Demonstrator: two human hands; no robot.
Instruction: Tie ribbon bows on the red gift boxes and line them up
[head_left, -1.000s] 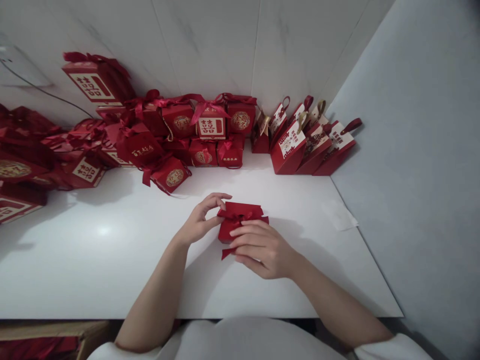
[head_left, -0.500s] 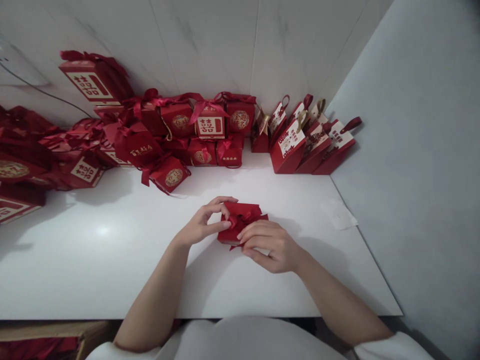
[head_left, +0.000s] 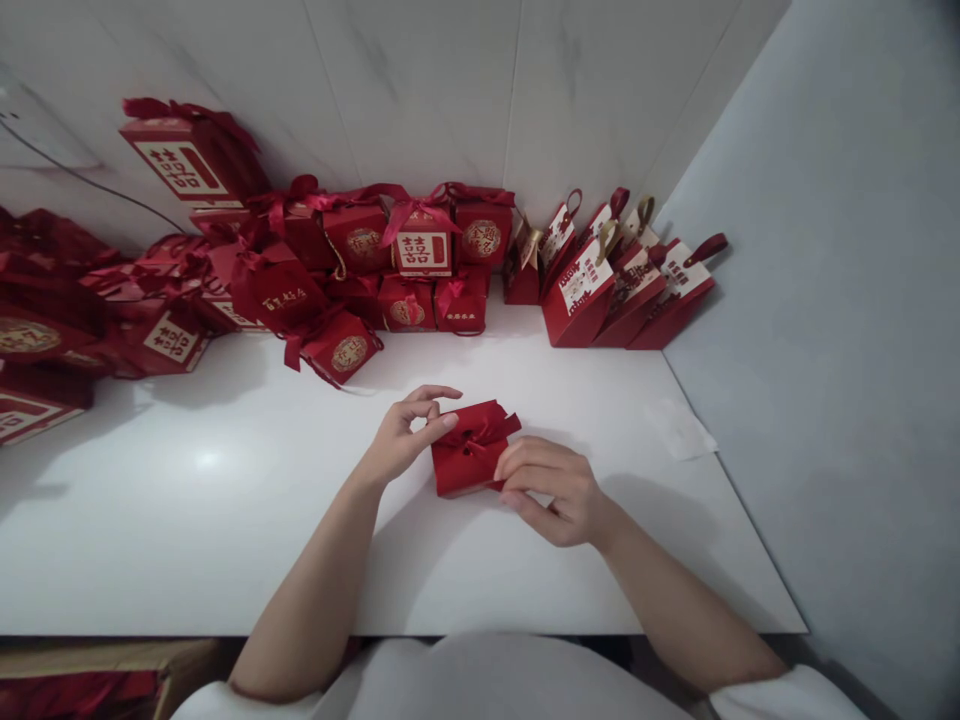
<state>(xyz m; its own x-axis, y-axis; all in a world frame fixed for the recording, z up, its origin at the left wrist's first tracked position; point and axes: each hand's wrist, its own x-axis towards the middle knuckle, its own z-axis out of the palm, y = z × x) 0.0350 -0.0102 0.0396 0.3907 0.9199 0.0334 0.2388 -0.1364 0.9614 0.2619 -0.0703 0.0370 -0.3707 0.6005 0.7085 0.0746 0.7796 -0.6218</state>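
Note:
A small red gift box (head_left: 454,475) lies on the white table in front of me, with a dark red ribbon bow (head_left: 480,435) tied across its top. At its far left corner is my left hand (head_left: 405,435), thumb resting on the top and the other fingers along the back side, steadying the box. My right hand (head_left: 555,488) is at the near right corner. Its thumb and fingertips pinch a red strip there that looks like a ribbon tail. The fingers partly cover this corner.
Finished-looking red boxes with bows (head_left: 360,240) are piled along the wall, at the back and left. Several upright red bags with handles (head_left: 622,290) stand at the back right. A white paper scrap (head_left: 681,430) lies near the right edge. A cardboard box (head_left: 172,665) sits below, at left.
The box has turned counterclockwise, and its bow shows more openly. My left fingers have drawn back from the bow to the corner; my right hand has shifted slightly right.

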